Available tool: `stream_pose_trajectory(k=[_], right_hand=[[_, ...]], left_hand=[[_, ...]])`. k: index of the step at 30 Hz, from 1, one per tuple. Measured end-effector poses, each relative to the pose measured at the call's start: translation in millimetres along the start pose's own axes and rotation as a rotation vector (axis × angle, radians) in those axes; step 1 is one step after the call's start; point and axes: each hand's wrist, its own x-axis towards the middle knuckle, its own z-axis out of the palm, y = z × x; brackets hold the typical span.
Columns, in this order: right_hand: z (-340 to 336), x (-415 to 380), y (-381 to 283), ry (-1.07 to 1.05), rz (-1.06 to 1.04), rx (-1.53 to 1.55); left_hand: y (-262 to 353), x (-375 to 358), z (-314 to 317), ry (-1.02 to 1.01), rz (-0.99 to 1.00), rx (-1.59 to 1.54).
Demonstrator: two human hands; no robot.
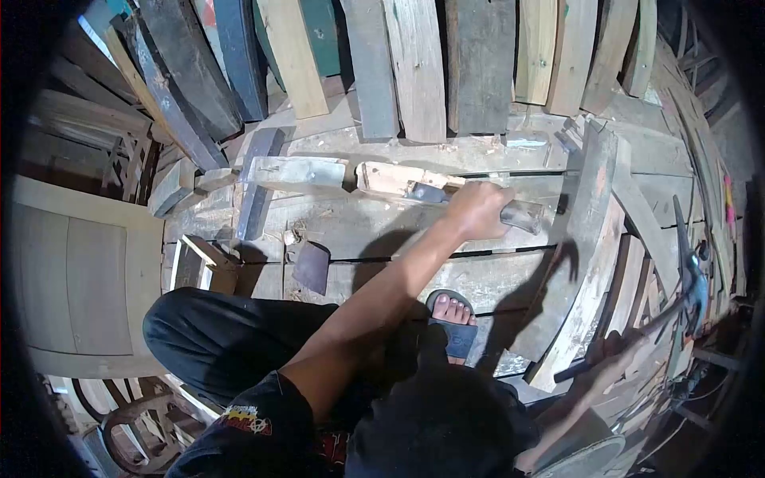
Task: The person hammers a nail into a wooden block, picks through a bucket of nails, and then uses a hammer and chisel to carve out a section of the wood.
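Observation:
My left hand (480, 209) is closed around a chisel, whose rounded handle end (523, 216) sticks out to its right. The dark flat blade of the chisel (426, 192) lies against a rough, pale block of wood (390, 178) on the boards. Off to the right, my right hand (612, 350) grips the handle of a hammer, dim and slightly blurred. The hammer's head (696, 291) is raised well away from the chisel, and a hooked shadow falls on the plank beside it.
Several upright planks (414, 72) line the back. Greyish lumber (570, 247) lies slanted at the right. A dark metal strip (259, 187) and a wood block (299, 171) sit left of the work. A dark flat piece (311, 268) lies nearer me, and my sandalled foot (454, 323) rests on the boards.

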Motion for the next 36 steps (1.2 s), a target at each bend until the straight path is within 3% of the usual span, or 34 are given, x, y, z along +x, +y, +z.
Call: stream_pose_trajectory(k=[3, 4, 5, 8, 9, 11, 13, 14, 15, 17, 19, 20, 28, 31, 33, 36], right_hand=[[25, -24, 19, 0.128, 0.012, 0.083], [52, -49, 21, 0.187, 0.139, 0.137], [50, -58, 38, 0.033, 0.294, 0.07], [49, -57, 83, -0.684, 0.045, -0.516], [60, -64, 56, -0.76, 0.196, -0.475], [51, -60, 71, -0.774, 0.09, -0.448], [42, -64, 57, -0.667, 0.258, -0.188], [34, -56, 62, -0.49, 0.272, -0.191], [38, -53, 43, -0.42, 0.332, -0.093], [36, -40, 9, -0.465, 0.216, -0.069], [25, -23, 5, -0.354, 0.18, -0.054], [32, -26, -3, -0.198, 0.13, -0.131], [7, -24, 0, -0.089, 0.143, -0.208], [-15, -10, 24, -0.309, 0.2, -0.186], [-8, -16, 28, -0.239, 0.23, -0.19], [-23, -11, 38, -0.344, 0.262, -0.176]], left_hand=[[5, -1, -7, 0.06, 0.026, -0.042], [4, -1, -6, 0.1, 0.04, -0.029], [3, -2, -6, 0.089, 0.02, -0.02], [-11, -9, -21, -0.03, -0.099, -0.032], [-35, -17, -15, -0.144, -0.253, 0.107], [-53, -35, -24, -0.012, -0.145, 0.238], [-41, -48, -49, 0.182, 0.011, 0.038], [-29, -47, -66, 0.284, 0.094, -0.056], [-14, -41, -77, 0.299, 0.138, -0.11], [31, -26, -81, 0.347, 0.221, -0.238], [69, -12, -86, 0.277, 0.276, -0.346], [77, -5, -82, 0.26, 0.281, -0.366], [81, 33, -62, 0.17, 0.209, -0.458], [44, 45, -60, 0.209, 0.249, -0.358], [16, 43, -59, 0.166, 0.211, -0.333], [11, 48, -50, 0.201, 0.133, -0.328]])
